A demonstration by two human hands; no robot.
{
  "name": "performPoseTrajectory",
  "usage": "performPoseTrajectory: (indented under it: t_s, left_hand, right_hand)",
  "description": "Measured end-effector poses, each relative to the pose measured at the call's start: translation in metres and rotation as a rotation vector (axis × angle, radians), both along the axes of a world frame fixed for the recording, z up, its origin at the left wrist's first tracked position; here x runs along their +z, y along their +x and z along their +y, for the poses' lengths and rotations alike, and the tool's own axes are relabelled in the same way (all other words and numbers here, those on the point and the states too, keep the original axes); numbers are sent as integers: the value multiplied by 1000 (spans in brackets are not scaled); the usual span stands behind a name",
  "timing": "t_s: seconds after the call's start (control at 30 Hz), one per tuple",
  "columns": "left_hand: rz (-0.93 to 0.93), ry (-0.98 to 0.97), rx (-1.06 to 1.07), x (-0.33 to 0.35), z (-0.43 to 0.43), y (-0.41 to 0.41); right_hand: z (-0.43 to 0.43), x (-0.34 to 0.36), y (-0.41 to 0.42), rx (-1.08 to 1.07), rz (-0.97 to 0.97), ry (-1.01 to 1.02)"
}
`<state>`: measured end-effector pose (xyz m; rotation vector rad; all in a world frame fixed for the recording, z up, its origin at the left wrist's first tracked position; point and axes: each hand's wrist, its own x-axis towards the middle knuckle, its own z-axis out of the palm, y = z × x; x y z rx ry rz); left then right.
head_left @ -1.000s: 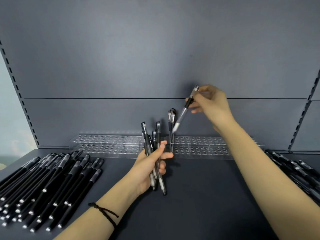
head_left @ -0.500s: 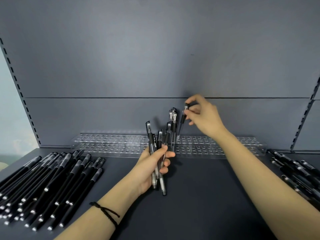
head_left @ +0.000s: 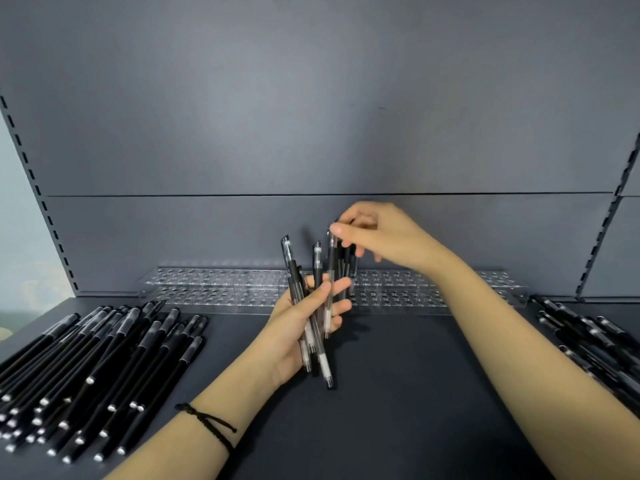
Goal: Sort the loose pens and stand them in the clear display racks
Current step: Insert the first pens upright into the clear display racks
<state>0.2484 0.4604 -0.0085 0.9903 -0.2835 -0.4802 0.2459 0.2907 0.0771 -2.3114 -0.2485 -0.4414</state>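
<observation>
My left hand [head_left: 301,327] grips a bundle of clear-barrelled pens [head_left: 320,355] upright over the shelf, just in front of the clear display rack [head_left: 214,284]. My right hand [head_left: 384,237] is above the bundle, its thumb and forefinger pinching the cap end of one pen [head_left: 331,268] that still runs down through my left fingers. Behind that pen, a few dark pens [head_left: 349,263] stand in the rack's middle holes, their tops partly hidden by my right fingers.
A spread of loose black pens [head_left: 104,368] lies on the shelf [head_left: 398,393] at the left. Another heap of pens [head_left: 595,344] lies at the right edge. The rack runs along the grey back panel, with many holes unfilled on both sides.
My right hand lowered a pen into the rack beside the standing ones and let it go. It then shifted left and took the top of a pen in the left-hand bundle.
</observation>
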Motion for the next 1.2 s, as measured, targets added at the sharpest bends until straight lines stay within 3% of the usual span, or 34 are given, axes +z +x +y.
performPoseTrajectory:
  t_s: [0.2, 0.33, 0.5, 0.6, 0.7, 1.2]
  left_hand:
    - [34, -44, -17, 6, 1, -2]
    - [2, -3, -50, 7, 1, -4]
    - [3, 198, 24, 1, 0, -2]
    - [-10, 286, 38, -2, -2, 0]
    - [7, 287, 55, -3, -3, 1]
    - [34, 229, 60, -9, -3, 8]
  right_hand:
    - [-4, 2, 1, 133, 71, 388]
    - [-6, 4, 1, 175, 85, 459]
    - [-12, 6, 8, 0, -201, 738]
    - [-24, 6, 10, -177, -396, 598]
    - [-28, 2, 11, -261, -469, 447]
    - [-26, -8, 16, -255, -441, 322]
